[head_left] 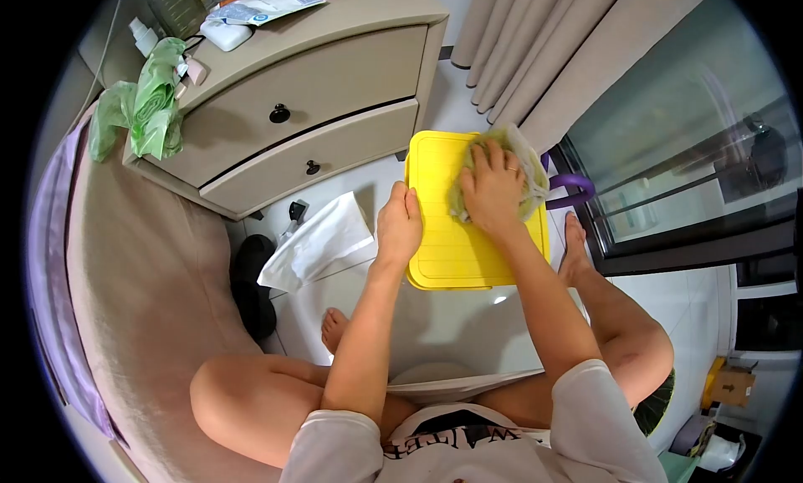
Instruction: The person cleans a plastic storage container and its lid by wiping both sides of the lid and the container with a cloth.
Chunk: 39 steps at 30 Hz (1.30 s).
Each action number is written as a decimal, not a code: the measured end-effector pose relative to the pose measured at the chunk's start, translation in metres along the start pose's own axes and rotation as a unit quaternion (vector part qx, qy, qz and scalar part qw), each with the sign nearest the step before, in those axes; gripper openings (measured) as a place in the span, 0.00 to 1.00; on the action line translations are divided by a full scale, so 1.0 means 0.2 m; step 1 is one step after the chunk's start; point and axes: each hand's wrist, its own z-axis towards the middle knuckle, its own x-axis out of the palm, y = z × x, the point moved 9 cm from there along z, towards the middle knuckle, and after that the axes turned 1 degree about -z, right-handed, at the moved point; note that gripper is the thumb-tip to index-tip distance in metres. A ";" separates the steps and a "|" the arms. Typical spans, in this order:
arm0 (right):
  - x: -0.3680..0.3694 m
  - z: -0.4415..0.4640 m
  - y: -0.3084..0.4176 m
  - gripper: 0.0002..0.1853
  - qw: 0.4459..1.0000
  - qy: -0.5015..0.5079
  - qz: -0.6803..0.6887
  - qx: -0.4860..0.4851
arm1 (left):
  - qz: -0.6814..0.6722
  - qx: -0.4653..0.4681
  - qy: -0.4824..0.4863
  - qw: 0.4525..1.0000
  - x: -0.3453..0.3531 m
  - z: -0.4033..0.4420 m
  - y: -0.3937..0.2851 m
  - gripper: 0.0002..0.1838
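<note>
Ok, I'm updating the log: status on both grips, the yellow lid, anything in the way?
Left grip holding yellow lid by its left edge. Right grip spread on cloth. Cloth hiding lid's upper right corner.

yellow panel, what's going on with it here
A person has both hands on the yellow panel. The left hand grips its left edge, while the right hand lies with fingers spread over a crumpled, greenish cloth on the panel's upper right part. The panel is in front of the person, between the bent legs. Beyond it on the left stands a chest of drawers, and a white sheet lies on the floor.
</note>
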 end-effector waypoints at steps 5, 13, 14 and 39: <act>0.09 0.07 0.28 0.20 0.992 0.034 0.087 -0.085 | 0.017 0.002 0.003 1.000 0.00 0.01 0.01 0.11; 0.05 0.04 0.11 0.25 0.998 0.032 0.024 -0.048 | 0.004 -0.023 0.004 1.000 -0.01 -0.01 0.03 0.12; 0.06 0.03 0.06 0.25 0.998 0.033 0.024 -0.047 | 0.009 -0.023 0.003 1.000 -0.02 -0.01 0.03 0.12; -0.20 -0.44 0.26 0.25 0.975 0.151 0.145 -0.071 | -0.056 -0.032 -0.061 0.996 -0.03 -0.03 0.03 0.14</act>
